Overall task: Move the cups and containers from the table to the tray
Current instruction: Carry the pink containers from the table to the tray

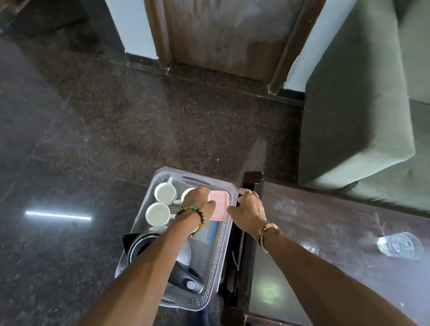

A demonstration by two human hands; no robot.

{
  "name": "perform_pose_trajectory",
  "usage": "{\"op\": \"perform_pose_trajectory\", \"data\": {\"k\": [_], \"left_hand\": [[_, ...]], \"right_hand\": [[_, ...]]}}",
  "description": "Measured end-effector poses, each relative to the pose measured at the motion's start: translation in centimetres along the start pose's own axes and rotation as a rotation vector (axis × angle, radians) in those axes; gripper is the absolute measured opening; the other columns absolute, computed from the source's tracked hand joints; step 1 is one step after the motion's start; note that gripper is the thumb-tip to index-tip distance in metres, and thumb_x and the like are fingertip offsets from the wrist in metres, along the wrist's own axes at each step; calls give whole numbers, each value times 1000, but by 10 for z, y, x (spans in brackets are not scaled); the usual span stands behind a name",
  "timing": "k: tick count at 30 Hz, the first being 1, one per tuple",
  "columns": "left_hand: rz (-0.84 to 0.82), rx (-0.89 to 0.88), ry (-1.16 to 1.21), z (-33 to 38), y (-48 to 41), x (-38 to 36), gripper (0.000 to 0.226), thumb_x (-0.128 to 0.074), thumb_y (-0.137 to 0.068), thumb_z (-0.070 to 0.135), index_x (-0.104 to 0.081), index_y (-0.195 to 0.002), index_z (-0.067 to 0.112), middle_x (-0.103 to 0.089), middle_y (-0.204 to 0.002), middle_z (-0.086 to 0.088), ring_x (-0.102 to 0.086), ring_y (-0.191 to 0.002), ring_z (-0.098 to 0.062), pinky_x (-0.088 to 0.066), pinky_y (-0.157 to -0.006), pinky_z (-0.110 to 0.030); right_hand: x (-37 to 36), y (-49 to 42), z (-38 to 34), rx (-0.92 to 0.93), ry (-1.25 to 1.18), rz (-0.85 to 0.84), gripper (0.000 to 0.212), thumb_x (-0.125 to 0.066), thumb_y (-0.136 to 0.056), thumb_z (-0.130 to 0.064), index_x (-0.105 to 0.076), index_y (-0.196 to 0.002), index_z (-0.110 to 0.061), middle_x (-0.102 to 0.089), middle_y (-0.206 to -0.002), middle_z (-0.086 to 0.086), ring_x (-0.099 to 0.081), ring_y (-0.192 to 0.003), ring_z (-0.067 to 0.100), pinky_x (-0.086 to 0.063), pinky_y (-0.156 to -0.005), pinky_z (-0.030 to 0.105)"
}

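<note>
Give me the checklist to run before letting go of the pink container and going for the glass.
1. Pink container over the tray, not the table: ok.
2. Container set flat on the tray floor: cannot tell, the hands cover it.
3. Left hand grips the container's left edge: ok.
4. Right hand holds the container or the tray rim: cannot tell.
5. Container apart from the kettle: ok.
6. Glass upright on the table, open to reach: ok.
</note>
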State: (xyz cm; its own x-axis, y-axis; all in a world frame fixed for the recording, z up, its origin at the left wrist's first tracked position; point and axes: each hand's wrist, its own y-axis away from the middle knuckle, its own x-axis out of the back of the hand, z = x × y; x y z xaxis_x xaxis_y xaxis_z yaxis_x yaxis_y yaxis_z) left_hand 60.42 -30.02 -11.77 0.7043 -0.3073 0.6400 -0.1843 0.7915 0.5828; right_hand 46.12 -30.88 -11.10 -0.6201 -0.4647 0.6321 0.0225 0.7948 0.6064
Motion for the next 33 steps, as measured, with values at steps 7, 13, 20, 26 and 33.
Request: {"op": "perform_pose_trajectory", "data": {"k": [7,13,20,26,33], "left_hand": [[36,-137,152,40,39,18,27,-68,-85,23,-64,-111,19,-71,-111,2,-65,-104,-16,-46,-81,-20],[75,-421,59,124,90,11,27,-69,-85,35,-68,-108,21,-74,-99,2,-68,-95,-16,-49,-84,-24],[140,-874,-141,250,170,-34,30,-65,-87,38,-68,-109,18,-69,-104,-4,-65,-98,-23,-48,-82,-29],[148,-1028,-191,314,245,-104,31,-62,-90,36,-67,-112,16,-66,-110,-10,-62,-103,-29,-49,-90,-38],[87,-1075,-307,339,334,-205,33,-60,-90,40,-64,-116,20,-62,-119,-7,-60,-109,-29,-48,-93,-39]], "right_hand": [[63,59,1,125,-27,154,75,-67,-86,-38,-38,-149,-10,-45,-145,9,-44,-135,25,-38,-112,37],[139,118,47,144,-5,390,79,-70,-84,-45,-38,-149,-14,-43,-143,9,-44,-134,26,-41,-108,38],[238,197,126,162,102,702,74,-70,-84,-47,-45,-144,-12,-49,-134,11,-49,-123,31,-42,-105,41],[288,267,223,69,40,891,73,-72,-84,-45,-47,-143,-9,-48,-133,13,-47,-124,32,-40,-106,42],[287,348,348,-66,21,930,72,-68,-84,-51,-47,-141,-13,-47,-135,10,-46,-123,31,-41,-102,43]]}}
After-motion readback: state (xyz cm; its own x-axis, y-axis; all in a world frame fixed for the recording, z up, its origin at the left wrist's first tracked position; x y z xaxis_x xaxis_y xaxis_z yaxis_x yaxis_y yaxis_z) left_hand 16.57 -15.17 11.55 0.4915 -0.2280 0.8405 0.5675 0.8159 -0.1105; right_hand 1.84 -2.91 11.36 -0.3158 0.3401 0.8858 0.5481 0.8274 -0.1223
